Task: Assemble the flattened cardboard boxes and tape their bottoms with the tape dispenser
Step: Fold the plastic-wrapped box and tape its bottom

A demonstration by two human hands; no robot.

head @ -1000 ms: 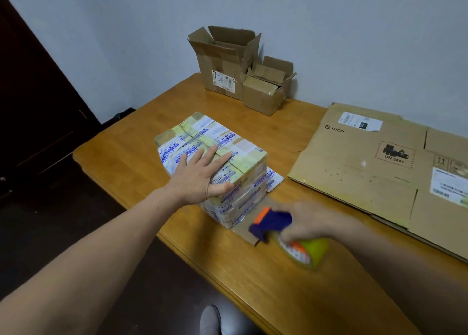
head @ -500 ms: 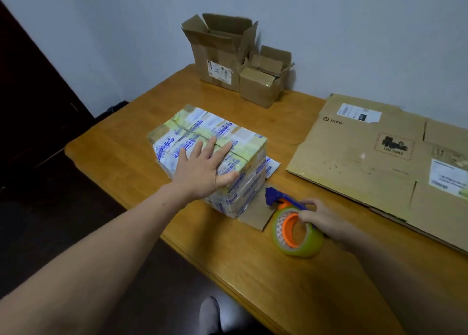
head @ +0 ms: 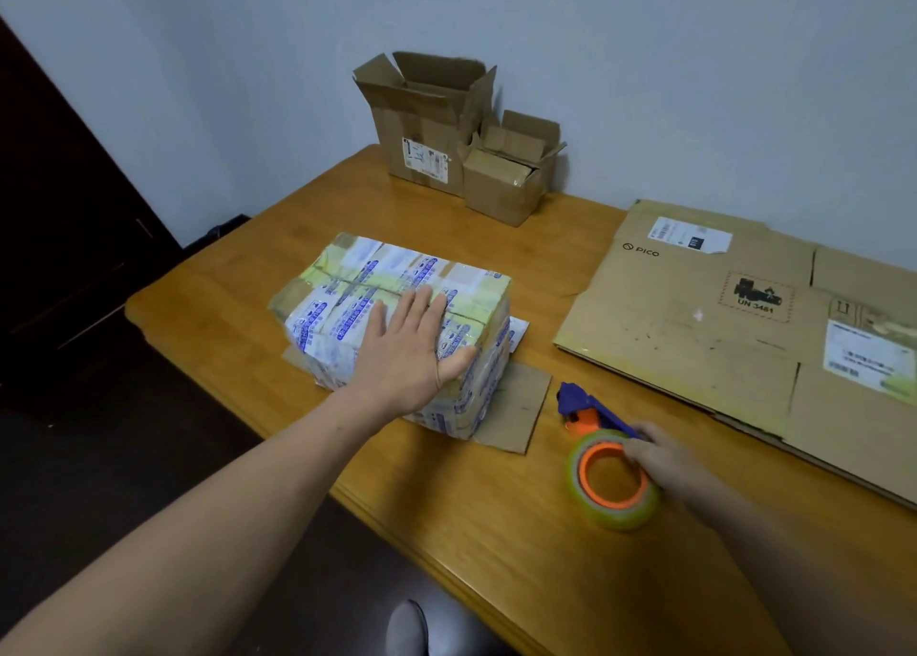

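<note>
blue-printed cardboard box wrapped in yellowish tape [head: 397, 318] sits near the wooden table [head: 496, 546] front edge, left hand [head: 412, 352] flat on top, fingers spread. right hand [head: 662, 462] looks curled over the blue-and-orange tape dispenser [head: 608, 486], bit blurry tho. bare wood between it and the flattened brown cardboard sheet [head: 719, 337]

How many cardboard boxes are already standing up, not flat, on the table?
3. One tape-covered box lies under the left hand; a taller open box and a smaller open box stand side by side at the wall. None seems hidden.
</note>
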